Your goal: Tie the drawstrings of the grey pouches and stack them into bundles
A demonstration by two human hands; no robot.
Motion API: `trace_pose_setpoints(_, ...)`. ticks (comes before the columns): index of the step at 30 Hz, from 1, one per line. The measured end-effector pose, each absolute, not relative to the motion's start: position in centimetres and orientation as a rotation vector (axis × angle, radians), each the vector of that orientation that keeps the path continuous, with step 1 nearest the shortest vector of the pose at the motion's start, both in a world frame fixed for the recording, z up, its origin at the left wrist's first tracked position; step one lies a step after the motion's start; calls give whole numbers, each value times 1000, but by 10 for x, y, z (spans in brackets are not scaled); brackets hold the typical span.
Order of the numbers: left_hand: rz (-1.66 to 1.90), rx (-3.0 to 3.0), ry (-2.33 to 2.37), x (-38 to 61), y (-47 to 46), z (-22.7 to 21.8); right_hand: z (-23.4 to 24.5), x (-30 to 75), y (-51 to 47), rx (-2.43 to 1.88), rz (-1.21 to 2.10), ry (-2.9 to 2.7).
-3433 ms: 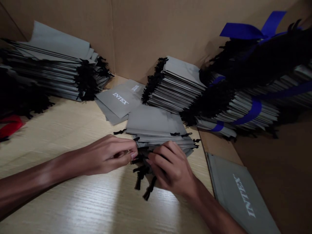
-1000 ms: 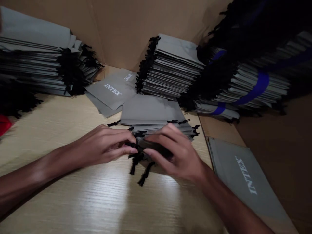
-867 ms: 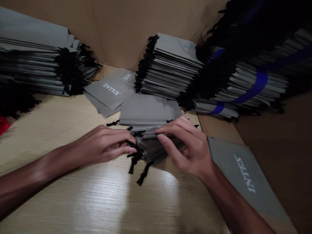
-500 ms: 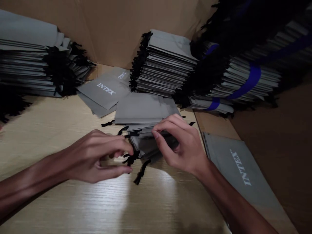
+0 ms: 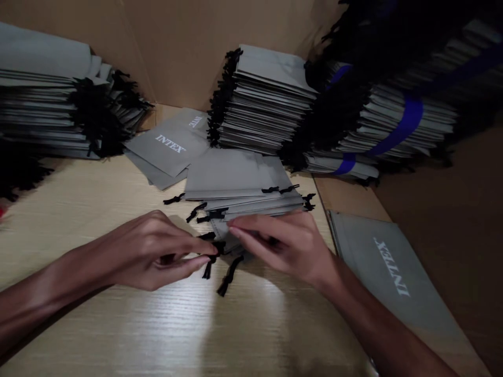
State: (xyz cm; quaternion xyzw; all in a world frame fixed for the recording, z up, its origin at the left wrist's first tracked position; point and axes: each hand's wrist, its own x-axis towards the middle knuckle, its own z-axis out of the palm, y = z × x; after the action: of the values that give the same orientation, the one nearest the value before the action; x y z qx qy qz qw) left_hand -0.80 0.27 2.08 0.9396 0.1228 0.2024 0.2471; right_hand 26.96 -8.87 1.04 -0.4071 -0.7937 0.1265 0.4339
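2 bare hands work near the front ctr of the light wood-grain tabletop, w/ a grey drawstring pouch btwn them, partly hidden under the R hand. The L hand is closed in a tight pinch, thumb & fingertips together on the pouch's black drawstring cords, right at the pouch's edge. The R hand is curled over the pouch, grasping it, w/ its fingers laid across the top; the thumb is hidden. A knotted cord end hangs just below the pouch, lying on the tabletop & not held.

Directly behind the hands is a low stack of grey pouches, black cords poking out along its front edge. Behind that, toward the back edge, 2 loose INTEX-printed pouches overlap, beside a tall pouch stack w/ cords bunched down its L side. A long pouch stack runs in from the back L corner. Back R holds a big pile of pouches tied w/ blue ribbon. 1 more INTEX pouch lies flat by the R edge on a brown cardboard sheet. Cardboard walls line the back.
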Motion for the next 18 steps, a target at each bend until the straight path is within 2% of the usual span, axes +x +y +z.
trace_pose_setpoints(5,532,2637,347,-11,5,16,10,261,-94,-951,497,-2192)
trace_pose_setpoints(14,482,2645,438,-8,3,18,4,250,-95,-1111,22,-2524)
trace_pose_setpoints(18,446,2616,444,-9,3,17,0,244,-95,-1111,-62,-2537)
